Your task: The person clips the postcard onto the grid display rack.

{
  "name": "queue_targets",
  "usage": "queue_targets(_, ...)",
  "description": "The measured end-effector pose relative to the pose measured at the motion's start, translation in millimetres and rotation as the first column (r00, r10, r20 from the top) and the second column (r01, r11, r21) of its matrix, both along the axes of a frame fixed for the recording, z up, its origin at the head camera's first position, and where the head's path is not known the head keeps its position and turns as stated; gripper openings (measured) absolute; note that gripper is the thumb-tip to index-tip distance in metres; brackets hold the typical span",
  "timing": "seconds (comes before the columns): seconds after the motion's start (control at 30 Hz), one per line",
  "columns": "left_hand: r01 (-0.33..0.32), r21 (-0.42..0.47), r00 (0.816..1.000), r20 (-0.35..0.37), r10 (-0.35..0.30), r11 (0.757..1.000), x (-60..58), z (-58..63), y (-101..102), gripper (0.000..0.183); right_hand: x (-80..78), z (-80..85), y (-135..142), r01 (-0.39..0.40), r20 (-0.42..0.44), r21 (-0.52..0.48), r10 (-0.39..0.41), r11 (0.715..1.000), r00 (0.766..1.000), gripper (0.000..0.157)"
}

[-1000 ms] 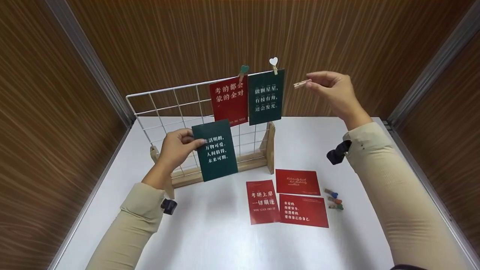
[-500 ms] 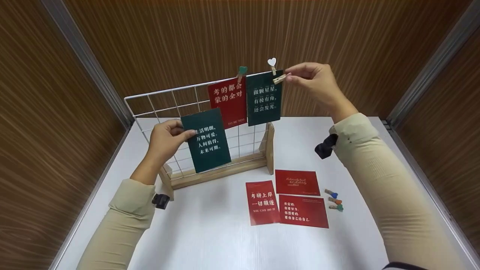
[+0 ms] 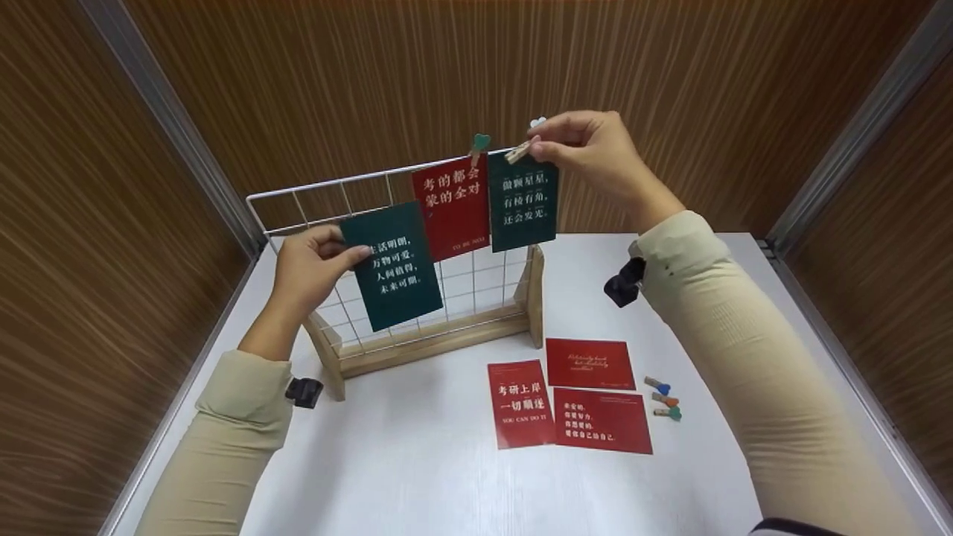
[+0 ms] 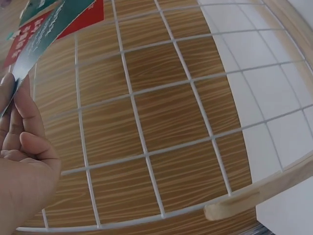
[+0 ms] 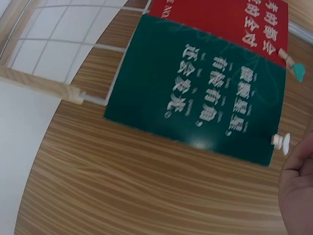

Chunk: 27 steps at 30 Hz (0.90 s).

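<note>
Nearest, at the lower edges, beige cloth sleeves [image 3: 231, 439] on both arms. Beyond, flat on the white table [image 3: 402, 469], an upright red paper card [image 3: 520, 404] just beside two sideways red paper cards [image 3: 590, 364]; to the right, three small wooden pegs [image 3: 665, 400] with blue, orange and green ornaments. Farther off, in the left hand [image 3: 301, 272], a dark green rectangular card with white lettering [image 3: 394, 264], pinched by its left edge between thumb and fingers, slightly tilted before the white wire grid [image 3: 365, 176] on its wooden base [image 3: 435, 345]; cannot tell whether touching the wires. In the right hand [image 3: 588, 149], fingertips closed on a plain-looking wooden peg [image 3: 519, 152], in front of the hanging green card [image 3: 523, 205]; contact unclear. Alongside, a hanging red card [image 3: 454, 208] under a green-heart peg [image 3: 480, 143]. Clipped above the green one, a white-heart peg [image 5: 281, 142]. Farthest, brown wood-grain wall [image 3: 335, 82].
</note>
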<state>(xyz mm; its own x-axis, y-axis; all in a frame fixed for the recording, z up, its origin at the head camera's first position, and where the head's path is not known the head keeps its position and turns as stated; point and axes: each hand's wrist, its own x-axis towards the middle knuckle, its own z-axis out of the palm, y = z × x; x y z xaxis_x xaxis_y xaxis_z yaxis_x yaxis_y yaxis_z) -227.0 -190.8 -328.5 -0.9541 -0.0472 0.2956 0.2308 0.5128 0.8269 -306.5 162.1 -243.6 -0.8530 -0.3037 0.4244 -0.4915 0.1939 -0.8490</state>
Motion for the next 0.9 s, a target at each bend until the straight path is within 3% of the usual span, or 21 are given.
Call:
queue_targets(0.33,-0.016,-0.013,1.000,-0.012,0.016,1.000,0.1,5.3,-7.1,0.029,1.4,8.6,-24.9,0.012,-0.041,0.096,-0.008,0.995,0.999,0.023)
queue_targets(0.9,-0.028,-0.010,0.998,-0.058,0.027,1.000,-3.7,14.5,-11.2,0.024,5.9,10.8,-66.6,-0.032,-0.050,0.116,0.038,0.993,0.998,0.024)
